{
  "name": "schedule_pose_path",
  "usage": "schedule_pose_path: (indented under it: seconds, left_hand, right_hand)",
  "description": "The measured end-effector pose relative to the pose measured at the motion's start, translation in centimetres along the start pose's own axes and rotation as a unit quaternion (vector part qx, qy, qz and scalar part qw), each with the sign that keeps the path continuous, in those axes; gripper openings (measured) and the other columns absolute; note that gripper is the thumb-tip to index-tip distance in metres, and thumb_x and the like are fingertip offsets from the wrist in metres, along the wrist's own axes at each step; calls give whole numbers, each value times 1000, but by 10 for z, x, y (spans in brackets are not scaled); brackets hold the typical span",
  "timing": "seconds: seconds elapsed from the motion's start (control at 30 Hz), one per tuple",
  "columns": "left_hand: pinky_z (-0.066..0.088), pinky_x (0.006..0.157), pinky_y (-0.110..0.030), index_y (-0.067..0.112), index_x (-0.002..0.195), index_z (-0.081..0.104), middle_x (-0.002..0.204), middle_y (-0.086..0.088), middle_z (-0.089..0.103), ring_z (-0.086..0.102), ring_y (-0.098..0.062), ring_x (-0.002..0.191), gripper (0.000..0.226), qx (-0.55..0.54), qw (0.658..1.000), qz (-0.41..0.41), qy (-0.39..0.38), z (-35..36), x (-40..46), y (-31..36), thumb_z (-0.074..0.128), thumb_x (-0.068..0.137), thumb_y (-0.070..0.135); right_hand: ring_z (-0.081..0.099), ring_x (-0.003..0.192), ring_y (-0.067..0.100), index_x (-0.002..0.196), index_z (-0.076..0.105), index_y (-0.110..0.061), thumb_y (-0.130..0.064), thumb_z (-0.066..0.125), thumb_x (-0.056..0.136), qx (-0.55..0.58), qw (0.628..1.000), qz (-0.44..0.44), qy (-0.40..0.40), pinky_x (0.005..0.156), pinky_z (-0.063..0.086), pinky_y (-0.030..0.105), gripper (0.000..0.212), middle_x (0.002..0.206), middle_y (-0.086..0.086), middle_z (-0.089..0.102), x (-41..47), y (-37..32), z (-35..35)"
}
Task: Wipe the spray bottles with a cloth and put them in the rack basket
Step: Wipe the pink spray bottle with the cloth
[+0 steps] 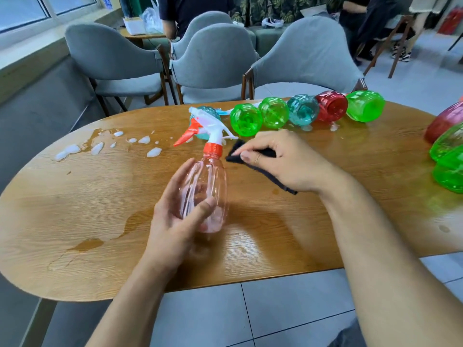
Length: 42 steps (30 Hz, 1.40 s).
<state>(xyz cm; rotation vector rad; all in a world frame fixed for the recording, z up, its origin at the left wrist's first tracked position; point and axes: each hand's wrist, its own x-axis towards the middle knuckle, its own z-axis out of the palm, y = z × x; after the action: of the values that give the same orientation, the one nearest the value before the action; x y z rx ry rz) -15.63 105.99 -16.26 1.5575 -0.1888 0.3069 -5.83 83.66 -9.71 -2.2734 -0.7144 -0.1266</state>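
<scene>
Head view of a wooden table (288, 234) during bottle cleaning. The left hand (175, 219) grips a clear pink spray bottle (208, 194) around its lower body, fingers curled behind it and thumb pressed across the front; the bottle is held above the tabletop, tilted with its base toward the viewer and its white trigger head (213, 126), orange nozzle (186, 136) and orange collar (213, 149) pointing away. The right hand (280, 161) pinches a black cloth (235, 152) between thumb and curled fingers, one end of the cloth lying just beside the bottle's collar; whether it touches the bottle cannot be told, and the other end trails out beneath the wrist. Along the far edge of the table lies a row of bottles on their sides with bases toward the viewer: a teal bottle (208, 113) partly hidden behind the trigger head, two green bottles (246, 123) (273, 112), a second teal bottle (302, 110), a red bottle (331, 106) and a third green bottle (365, 105). At the right edge a dark red bottle (441, 125) and further green bottles (448, 159) are cut off by the frame. Puddles of water and white foam (100, 146) mark the left part of the tabletop. Grey upholstered chairs (213, 63) stand beyond the table.
</scene>
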Motion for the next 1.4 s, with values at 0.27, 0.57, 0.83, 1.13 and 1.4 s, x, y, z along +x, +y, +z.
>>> schedule_pose_path:
  seconds: [0.27,0.57,0.83,1.13,1.4]
  left_hand:
    - [54,98,-18,26,152,52,137,17,70,69,-9,125,76,20,999,17,-34,5,1,2,78,82,16]
    - [53,96,-17,24,154,52,138,9,70,70,-12,123,79,27,994,-4,-103,14,-7,2,80,81,13]
    - [53,99,-19,32,153,53,140,9,70,69,-14,126,82,18,999,1,-51,3,-4,3,80,76,40]
    - [56,94,-20,27,154,52,138,6,70,71,-16,122,78,20,995,-18,-94,12,-5,1,79,82,14]
    - [52,93,-11,23,152,53,134,19,71,71,-3,118,74,9,1000,6,-9,8,-2,4,75,82,13]
  right_hand:
    - [58,64,-10,111,75,-4,-14,58,107,213,944,-10,253,65,41,5,20,65,-29,63,3,2,-12]
    - [67,96,1,113,77,-21,-18,61,106,170,968,-17,181,88,50,21,18,103,-7,77,7,3,-6]
    - [65,92,-11,112,80,-21,-20,69,102,94,993,43,60,84,44,10,15,99,-19,75,-4,14,-22]
    - [66,99,3,121,78,-19,-24,64,103,77,975,-13,209,89,47,17,24,98,-18,70,5,-1,-6]
    - [64,91,8,114,81,-25,-30,68,102,-48,977,47,201,85,53,31,19,95,-11,71,-1,5,-3]
